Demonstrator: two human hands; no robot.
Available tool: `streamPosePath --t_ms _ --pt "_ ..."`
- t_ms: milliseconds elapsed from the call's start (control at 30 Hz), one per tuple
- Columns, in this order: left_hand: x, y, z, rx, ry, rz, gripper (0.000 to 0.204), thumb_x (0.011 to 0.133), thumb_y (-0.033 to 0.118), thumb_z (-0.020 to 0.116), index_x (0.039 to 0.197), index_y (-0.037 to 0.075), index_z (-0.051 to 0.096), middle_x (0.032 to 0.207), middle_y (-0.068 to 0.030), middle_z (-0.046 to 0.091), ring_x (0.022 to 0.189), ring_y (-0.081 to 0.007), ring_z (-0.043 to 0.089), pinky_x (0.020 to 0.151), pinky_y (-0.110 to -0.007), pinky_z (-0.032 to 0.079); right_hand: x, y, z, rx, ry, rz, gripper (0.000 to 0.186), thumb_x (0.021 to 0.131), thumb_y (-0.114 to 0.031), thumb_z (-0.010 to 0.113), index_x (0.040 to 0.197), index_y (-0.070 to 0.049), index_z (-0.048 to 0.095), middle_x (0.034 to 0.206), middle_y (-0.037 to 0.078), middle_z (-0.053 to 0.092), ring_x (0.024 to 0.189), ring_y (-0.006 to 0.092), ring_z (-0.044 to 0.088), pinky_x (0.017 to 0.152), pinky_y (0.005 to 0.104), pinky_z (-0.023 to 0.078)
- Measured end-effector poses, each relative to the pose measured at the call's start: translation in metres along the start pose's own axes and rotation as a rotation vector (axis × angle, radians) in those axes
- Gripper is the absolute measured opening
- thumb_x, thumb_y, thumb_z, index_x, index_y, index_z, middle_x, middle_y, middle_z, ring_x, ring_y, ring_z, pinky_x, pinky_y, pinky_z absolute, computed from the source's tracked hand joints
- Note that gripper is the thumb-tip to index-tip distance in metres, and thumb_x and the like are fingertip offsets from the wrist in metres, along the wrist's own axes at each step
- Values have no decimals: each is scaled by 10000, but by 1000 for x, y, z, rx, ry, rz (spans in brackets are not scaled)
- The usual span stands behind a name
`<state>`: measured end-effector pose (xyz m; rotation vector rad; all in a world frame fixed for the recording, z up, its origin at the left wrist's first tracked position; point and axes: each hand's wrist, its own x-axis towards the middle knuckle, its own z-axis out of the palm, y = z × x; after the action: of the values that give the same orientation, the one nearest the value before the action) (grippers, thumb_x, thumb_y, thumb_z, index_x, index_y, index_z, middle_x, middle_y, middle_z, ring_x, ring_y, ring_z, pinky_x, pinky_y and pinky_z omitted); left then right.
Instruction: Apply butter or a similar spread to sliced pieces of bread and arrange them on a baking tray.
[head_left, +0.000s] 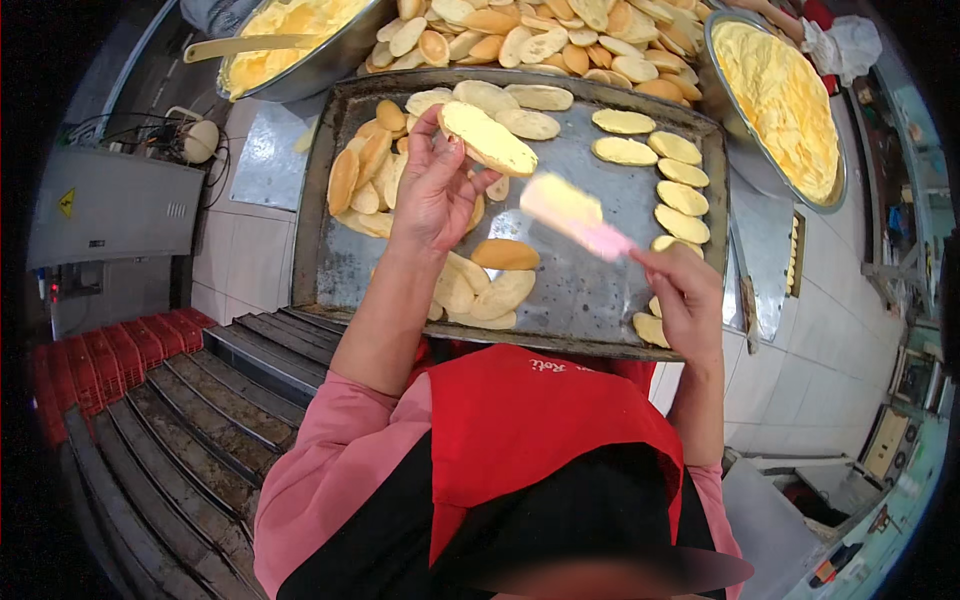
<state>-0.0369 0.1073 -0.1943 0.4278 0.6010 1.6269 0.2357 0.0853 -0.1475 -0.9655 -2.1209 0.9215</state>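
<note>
My left hand holds an oval sponge piece topped with pale yellow cream, raised over the middle of a worn metal tray. My right hand grips a pink spatula, its blade coated in cream and blurred by motion, just right of that piece. Under and around my hands lie loose sponge pieces at the tray's left, a small pile near its lower middle, and cream-covered ovals lined along the right side.
Heaped sponge pieces lie beyond the tray, between two large bowls of cream. A long knife rests right of the tray. Stacked dark trays and red crates stand lower left. Another person's arm shows at upper right.
</note>
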Motion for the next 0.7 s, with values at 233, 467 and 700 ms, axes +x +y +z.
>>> streamPosePath --t_ms 233,467,700 --pt "-12 -24 22 263 -105 142 469 815 19 550 1224 82 331 1184 -65 470 1047 -200 523 829 -370 497 32 -18 57 -198 336 43 257 781 -24 561 1018 -109 608 700 89 513 572 256 512 511 337 418" --pt "-7 -24 21 51 -99 181 439 804 -34 538 1193 72 363 1167 -73 462 1019 -185 533 806 -326 514 6 7 58 -268 383 148 256 789 -28 545 1027 -110 589 720 102 512 589 291 528 503 384 419" --pt "-7 -25 23 96 -124 222 436 806 -45 533 1189 78 366 1159 -70 472 1022 -174 529 816 -329 512 1 5 60 -227 421 174 278 788 -11 542 1045 -112 579 722 104 510 598 290 527 494 385 413"
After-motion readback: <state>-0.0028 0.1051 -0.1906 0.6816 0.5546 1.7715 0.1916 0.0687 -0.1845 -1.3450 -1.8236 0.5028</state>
